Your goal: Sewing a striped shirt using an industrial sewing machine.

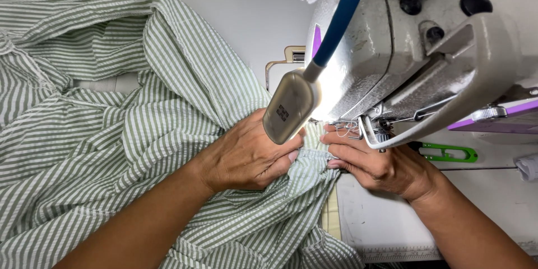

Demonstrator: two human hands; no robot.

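A large piece of green-and-white striped fabric (112,134) lies bunched over the left and middle of the table. My left hand (246,154) presses flat on a fold of it just in front of the needle area. My right hand (372,162) pinches the fabric's edge under the head of the white sewing machine (414,39). A grey lamp head (290,106) on a blue flexible arm hangs over my left hand and hides the fingertips and the needle.
A green thread snip (445,152) lies on the white table (392,224) to the right of the machine's foot. A purple part (493,117) sticks out on the machine's right side. A ruler strip runs along the table's near edge.
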